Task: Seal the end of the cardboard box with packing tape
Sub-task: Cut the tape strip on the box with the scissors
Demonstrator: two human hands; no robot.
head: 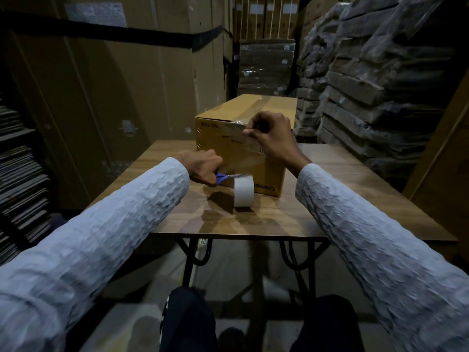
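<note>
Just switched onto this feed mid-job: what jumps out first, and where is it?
The cardboard box sits mid-table with clear tape along its top seam, and the right hand presses tape onto its near end. In front of it the roll of tape stands on edge on the wooden table. The left hand holds blue-handled scissors at the strip just above the roll.

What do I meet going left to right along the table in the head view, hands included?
left hand → blue-handled scissors → roll of packing tape → right hand, pressing on the cardboard box.
</note>
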